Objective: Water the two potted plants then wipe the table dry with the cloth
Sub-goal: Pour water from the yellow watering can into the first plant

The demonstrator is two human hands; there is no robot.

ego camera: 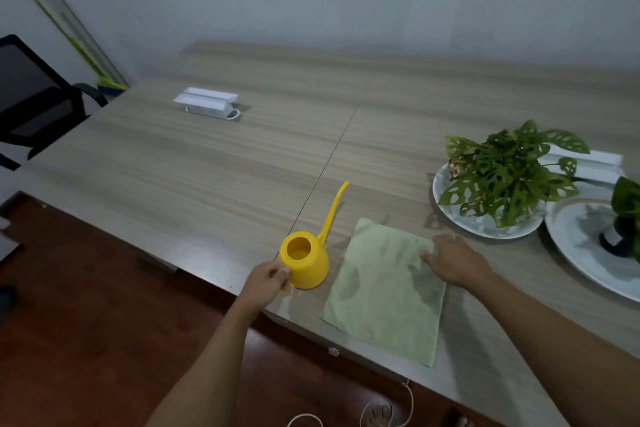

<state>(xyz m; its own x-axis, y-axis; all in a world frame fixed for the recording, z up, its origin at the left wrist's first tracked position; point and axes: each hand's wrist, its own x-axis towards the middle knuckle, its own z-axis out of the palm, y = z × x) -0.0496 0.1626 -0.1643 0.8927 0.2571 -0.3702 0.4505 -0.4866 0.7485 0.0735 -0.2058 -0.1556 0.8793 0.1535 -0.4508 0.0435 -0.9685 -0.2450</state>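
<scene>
A yellow watering can (308,262) with a long thin spout stands upright on the wooden table (194,163) near its front edge. My left hand (266,282) is closed around its handle. Just right of the can a pale green cloth (384,291) lies flat. My right hand (453,258) rests on the cloth's far right corner, fingers spread. A leafy holed plant (505,173) sits on a white plate (450,211) at the right. A second plant (627,198) in a dark pot stands on another plate (575,236), cut off by the frame's right edge.
A white box (207,102) with a cable lies far left on the table. More white boxes (595,163) sit behind the plants. A black office chair (31,97) stands off the table's left end. Cords (384,409) lie on the brown floor below.
</scene>
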